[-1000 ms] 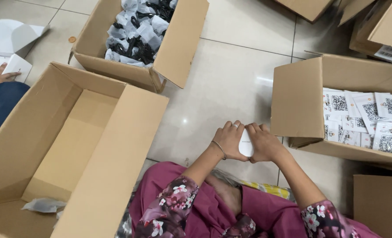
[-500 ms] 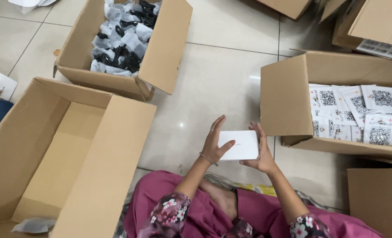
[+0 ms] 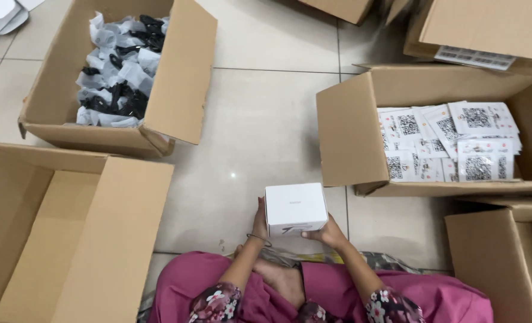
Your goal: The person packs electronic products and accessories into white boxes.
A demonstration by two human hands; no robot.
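Note:
I hold a small white cardboard box (image 3: 294,208) upright in front of me, above the tiled floor. My left hand (image 3: 259,222) grips its left side and my right hand (image 3: 327,234) supports its lower right corner; both are mostly hidden behind the box. The top face of the box is closed and plain white. I sit on the floor in magenta flowered clothing, with a bare foot visible below my wrists.
A large brown carton (image 3: 128,239) lies at the left, its flap raised. A carton (image 3: 176,84) of bagged black cables sits at the upper left. At the right, a carton (image 3: 346,137) holds white printed sachets. More cartons stand at the right edge and top.
The white box went from pressed flat between my hands to a squared-up, closed box held upright. The view shifted right, so the left cartons slid leftward.

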